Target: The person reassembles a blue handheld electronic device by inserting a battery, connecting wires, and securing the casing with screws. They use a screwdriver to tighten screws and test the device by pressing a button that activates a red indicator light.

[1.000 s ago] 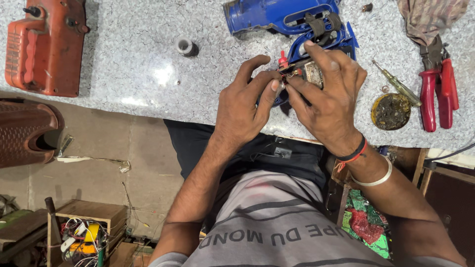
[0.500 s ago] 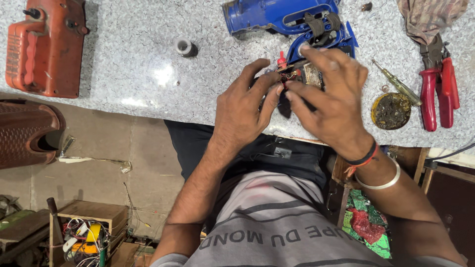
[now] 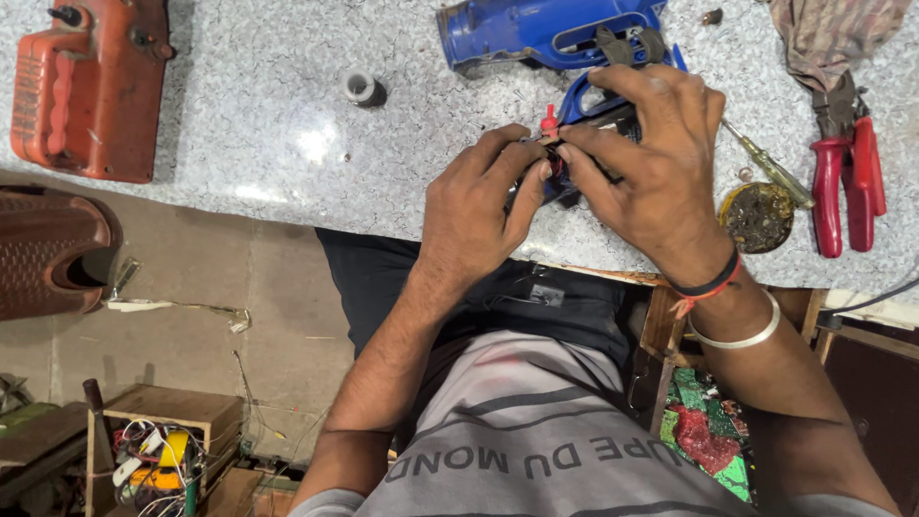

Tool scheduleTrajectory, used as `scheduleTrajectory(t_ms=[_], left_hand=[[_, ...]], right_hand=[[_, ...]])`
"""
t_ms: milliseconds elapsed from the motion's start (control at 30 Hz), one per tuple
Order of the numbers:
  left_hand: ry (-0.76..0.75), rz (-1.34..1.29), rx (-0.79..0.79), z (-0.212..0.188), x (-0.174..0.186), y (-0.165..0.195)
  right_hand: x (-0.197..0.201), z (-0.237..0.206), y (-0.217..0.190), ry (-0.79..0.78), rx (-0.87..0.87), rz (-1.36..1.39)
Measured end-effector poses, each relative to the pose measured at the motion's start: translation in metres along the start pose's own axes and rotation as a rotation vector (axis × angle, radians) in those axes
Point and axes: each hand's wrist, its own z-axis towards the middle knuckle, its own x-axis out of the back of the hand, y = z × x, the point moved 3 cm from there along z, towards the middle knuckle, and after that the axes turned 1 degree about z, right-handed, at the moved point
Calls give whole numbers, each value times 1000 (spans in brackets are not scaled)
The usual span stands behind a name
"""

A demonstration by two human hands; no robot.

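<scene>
- Fingers first: the left hand [image 3: 479, 206] has thumb and forefinger pinched shut on a small dark part [image 3: 560, 182] with a red tip [image 3: 549, 122] poking up between the two hands.
- The right hand [image 3: 651, 163] closes in from the other side, its fingers [image 3: 584, 153] curled and clamped on the same small part, forefinger stretched along its top.
- Both hands meet fingertip to fingertip just above the near edge of the speckled grey worktop [image 3: 287, 144].
- Pose: both forearms rise from the person's lap, the wrists bent forward, the right wrist wearing a dark band and a silver bangle [image 3: 737, 335].
- The part is mostly hidden by the fingers; its long axis cannot be told, only that the red tip points away from the person.
- Just beyond the hands lies a blue tool housing [image 3: 536, 29], long axis running left to right across the worktop, open end to the left.
- To the right: a screwdriver [image 3: 771, 168] slanting over a round dirty tin [image 3: 756, 215], then red-handled pliers [image 3: 847, 177], handles toward the person.
- Well to the left sit a small grey ring [image 3: 359, 86] and an orange machine casing [image 3: 86, 86].
</scene>
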Motion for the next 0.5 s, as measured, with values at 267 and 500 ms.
scheduleTrajectory(t_ms=[267,500], left_hand=[[-13,-170,73,-3,-2,-7],[-41,-189,66,-8,-7,-17]], right_hand=[[-1,2,3,-2,4,11],[4,20,50,47,24,316]])
